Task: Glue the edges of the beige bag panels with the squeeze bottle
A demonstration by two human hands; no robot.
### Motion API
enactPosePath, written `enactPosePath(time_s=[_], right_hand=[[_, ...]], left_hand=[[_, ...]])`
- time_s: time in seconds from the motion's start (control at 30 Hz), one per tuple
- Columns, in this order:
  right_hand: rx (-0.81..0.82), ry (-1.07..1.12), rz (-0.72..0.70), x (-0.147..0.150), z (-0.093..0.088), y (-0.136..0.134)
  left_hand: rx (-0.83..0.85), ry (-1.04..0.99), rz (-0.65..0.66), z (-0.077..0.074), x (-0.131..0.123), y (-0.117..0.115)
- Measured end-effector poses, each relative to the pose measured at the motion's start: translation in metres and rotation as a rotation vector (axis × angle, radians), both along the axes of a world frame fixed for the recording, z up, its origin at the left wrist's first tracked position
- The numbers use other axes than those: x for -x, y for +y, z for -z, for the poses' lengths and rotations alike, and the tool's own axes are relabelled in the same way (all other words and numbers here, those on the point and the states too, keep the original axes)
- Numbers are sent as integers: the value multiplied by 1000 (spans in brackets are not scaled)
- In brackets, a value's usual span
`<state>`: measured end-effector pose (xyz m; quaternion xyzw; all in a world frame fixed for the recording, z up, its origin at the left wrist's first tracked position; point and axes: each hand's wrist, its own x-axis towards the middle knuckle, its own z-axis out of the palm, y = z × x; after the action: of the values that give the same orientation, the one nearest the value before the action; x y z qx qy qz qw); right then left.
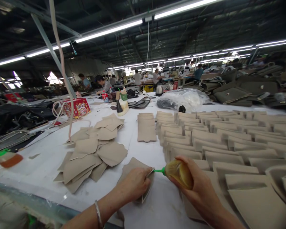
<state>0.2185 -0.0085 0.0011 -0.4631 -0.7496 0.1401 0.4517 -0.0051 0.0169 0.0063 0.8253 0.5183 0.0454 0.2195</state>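
My right hand [193, 181] is wrapped round a squeeze glue bottle [177, 173] with yellowish contents and a thin green nozzle. The nozzle tip points left and meets the edge of a beige sheet piece [133, 165] on the white table. With its fingers pinched, my left hand [135, 183] grips that piece near the nozzle tip, its edge lifted and bent. To the left lies a loose heap of similar flat beige pieces [92, 156]. Rows of folded beige pieces [216, 136] stand close together on the right, next to my right hand.
Another green-nozzled bottle [10, 159] lies at the left edge. Behind the heap are a red patterned box [77, 107] and a hanging cable [62, 57]. Clear plastic wrap [183, 98] and a metal kettle [159, 90] stand farther back. Several people work in the background.
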Motion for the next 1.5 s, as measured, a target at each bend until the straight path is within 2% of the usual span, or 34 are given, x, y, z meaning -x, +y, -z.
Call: enactPosePath(time_s=[0.23,0.47,0.6,0.83,1.03,1.2,1.37,1.5], right_hand=[[-39,-80,-54,3,0,-2],[-18,-58,-18,0,2,3],[61,-32,-30,-2,3,3],[71,29,66,-8,9,6],[233,103,17,-10,11,2],[247,134,83,-10,8,2],[383,223,-82,-9,12,-4],[382,253,12,-10,13,-6]], left_hand=[[2,-9,4,1,1,-1],[4,15,-2,3,0,-3],[-22,12,4,8,1,-2],[-56,30,22,15,4,-3],[-43,8,12,15,4,-3],[-29,15,-6,14,5,-5],[-27,-8,-7,15,7,-7],[-36,27,-8,15,8,-8]])
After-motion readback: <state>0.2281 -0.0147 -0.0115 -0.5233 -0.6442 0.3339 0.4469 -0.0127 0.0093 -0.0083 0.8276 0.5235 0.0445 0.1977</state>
